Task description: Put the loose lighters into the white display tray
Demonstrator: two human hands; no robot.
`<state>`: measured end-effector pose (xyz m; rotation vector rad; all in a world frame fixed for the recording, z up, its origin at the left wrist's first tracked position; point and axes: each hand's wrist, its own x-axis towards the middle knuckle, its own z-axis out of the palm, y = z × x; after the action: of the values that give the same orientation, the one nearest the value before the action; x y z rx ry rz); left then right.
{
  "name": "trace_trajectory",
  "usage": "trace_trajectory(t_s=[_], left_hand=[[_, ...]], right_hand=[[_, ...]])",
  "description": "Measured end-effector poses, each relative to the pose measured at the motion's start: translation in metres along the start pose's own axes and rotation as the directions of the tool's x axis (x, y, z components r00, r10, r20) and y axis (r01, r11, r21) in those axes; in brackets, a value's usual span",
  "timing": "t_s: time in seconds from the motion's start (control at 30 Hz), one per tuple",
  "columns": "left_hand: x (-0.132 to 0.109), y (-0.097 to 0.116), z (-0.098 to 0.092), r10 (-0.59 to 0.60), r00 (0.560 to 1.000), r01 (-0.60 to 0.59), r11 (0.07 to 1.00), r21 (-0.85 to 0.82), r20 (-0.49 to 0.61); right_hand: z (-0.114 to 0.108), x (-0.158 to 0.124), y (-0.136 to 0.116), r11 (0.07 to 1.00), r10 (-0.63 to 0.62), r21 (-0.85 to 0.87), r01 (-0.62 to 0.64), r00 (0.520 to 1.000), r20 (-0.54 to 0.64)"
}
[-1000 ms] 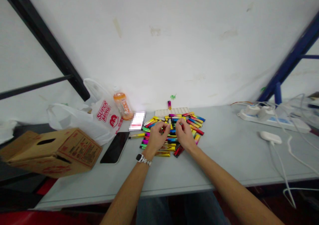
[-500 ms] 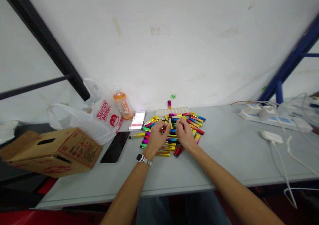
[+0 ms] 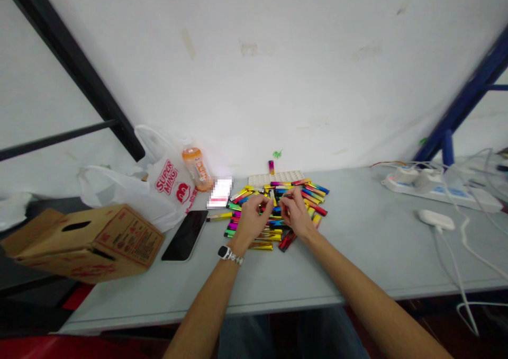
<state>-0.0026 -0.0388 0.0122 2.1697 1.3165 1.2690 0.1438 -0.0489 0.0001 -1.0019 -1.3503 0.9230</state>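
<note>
Left hand (image 3: 254, 218), right hand (image 3: 298, 218): fingers curled, grip contents hidden, cannot tell. Multicoloured metallic lighters (image 3: 273, 237): spread under and around both hands, on table (image 3: 377, 237). Plastic carrier bag (image 3: 169, 184): red "SUPER MING". Orange drink bottle (image 3: 197, 169): label illegible. Cardboard carton (image 3: 75, 242): red print, illegible.

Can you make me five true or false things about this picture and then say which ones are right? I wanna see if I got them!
1. The left hand and the right hand are both over a pile of shiny sticks. True.
2. The sticks are all one colour. False: there are yellow, red, blue, green and purple ones.
3. The left wrist wears a watch. True.
4. A bottle with an orange drink is near a white bag. True.
5. The writing on the bag is green. False: the writing is red.
</note>
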Motion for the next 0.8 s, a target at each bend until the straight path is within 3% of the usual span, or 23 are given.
trace_trajectory(t_s=[0.13, 0.3, 0.47, 0.67, 0.8], left_hand=[[0.001, -0.003, -0.001, 0.017, 0.999, -0.018, 1.000, 0.022, 0.030], [0.001, -0.003, -0.001, 0.056, 0.997, -0.058, 0.998, 0.033, 0.046], [0.000, -0.006, 0.000, 0.081, 0.994, -0.084, 0.996, 0.043, 0.075], [-0.001, -0.008, 0.001, 0.069, 0.992, -0.075, 0.996, 0.056, 0.101], [-0.001, -0.008, 0.003, 0.072, 0.990, -0.081, 0.994, 0.070, 0.121]], right_hand=[[-0.007, 0.012, 0.001, 0.998, -0.004, 0.058, 0.001, 0.998, 0.056], [-0.026, 0.052, -0.002, 0.941, -0.260, -0.225, 0.251, 0.966, -0.007], [-0.036, 0.102, -0.004, 0.929, -0.161, -0.335, 0.156, 0.987, 0.013], [-0.034, 0.156, 0.016, 0.833, -0.284, -0.502, 0.233, 0.958, -0.026], [-0.032, 0.177, 0.034, 0.778, -0.288, -0.580, 0.240, 0.958, 0.011]])
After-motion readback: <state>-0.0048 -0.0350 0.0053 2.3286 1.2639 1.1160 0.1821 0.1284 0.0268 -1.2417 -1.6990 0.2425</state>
